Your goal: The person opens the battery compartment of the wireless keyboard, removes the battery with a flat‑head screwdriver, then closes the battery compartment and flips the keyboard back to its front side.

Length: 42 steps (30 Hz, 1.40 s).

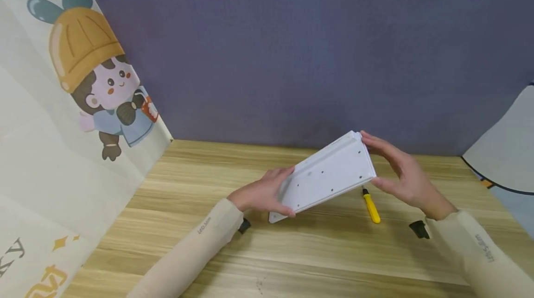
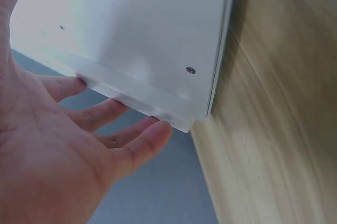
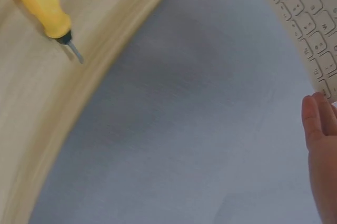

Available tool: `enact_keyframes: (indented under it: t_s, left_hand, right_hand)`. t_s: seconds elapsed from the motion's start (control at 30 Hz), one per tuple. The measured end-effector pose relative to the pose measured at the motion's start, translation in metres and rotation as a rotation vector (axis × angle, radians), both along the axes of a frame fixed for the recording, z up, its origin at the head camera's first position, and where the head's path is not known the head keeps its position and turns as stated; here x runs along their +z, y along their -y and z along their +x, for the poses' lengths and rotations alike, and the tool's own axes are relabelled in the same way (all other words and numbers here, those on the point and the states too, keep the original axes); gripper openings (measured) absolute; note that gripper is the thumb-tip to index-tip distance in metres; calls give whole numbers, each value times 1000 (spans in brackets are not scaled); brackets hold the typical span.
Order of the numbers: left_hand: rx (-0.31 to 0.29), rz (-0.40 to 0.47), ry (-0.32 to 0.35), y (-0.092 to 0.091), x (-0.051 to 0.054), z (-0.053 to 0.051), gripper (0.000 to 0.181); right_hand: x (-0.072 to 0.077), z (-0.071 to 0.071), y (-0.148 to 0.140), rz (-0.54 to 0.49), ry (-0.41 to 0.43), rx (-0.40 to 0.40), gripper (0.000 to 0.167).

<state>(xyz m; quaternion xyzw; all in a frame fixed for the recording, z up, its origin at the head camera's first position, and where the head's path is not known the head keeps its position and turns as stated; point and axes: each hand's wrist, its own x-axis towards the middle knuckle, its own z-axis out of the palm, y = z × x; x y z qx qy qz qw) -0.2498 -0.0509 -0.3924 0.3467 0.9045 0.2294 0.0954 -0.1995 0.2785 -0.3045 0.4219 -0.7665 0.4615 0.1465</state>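
Note:
A white keyboard is held up tilted above the table, its underside with several small screws facing the head camera. My left hand grips its left end, thumb on the near long edge. In the left wrist view, the fingertips bear on the raised ridge along the other edge. The right hand holds the right end between thumb and fingers. Letter keys show on the side turned away, in the right wrist view. Below the right end lies a yellow-handled screwdriver, apart from both hands.
The wood-grain table reaches back to a dark blue-grey panel. On the left stands a white wall panel with a cartoon figure. A pale panel rises at the right. Black pieces sit beside the wrists.

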Motion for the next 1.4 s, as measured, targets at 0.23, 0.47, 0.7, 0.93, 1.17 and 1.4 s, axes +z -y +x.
enact_keyframes:
  t_s: [0.23, 0.47, 0.7, 0.93, 1.17, 1.4]
  left_hand:
    - [9, -21, -10, 15, -2, 0, 120]
    - [27, -49, -43, 27, -4, 3, 117]
    - [34, -71, -48, 34, -6, 7, 116]
    - [32, -117, -71, 37, -7, 10, 116]
    - [48, -150, -85, 41, -7, 12, 114]
    - [27, -187, -88, 44, -7, 13, 113]
  right_hand:
    - [-26, -8, -9, 77, 40, -45, 88]
    - [-40, -4, -9, 183, 108, -116, 93]
    - [-55, 0, -8, 275, 113, -153, 94]
    - [-68, 2, -3, 370, 78, -226, 96]
    - [-76, 8, 7, 433, 245, -291, 101]
    - [-88, 16, 15, 486, 278, -323, 103]
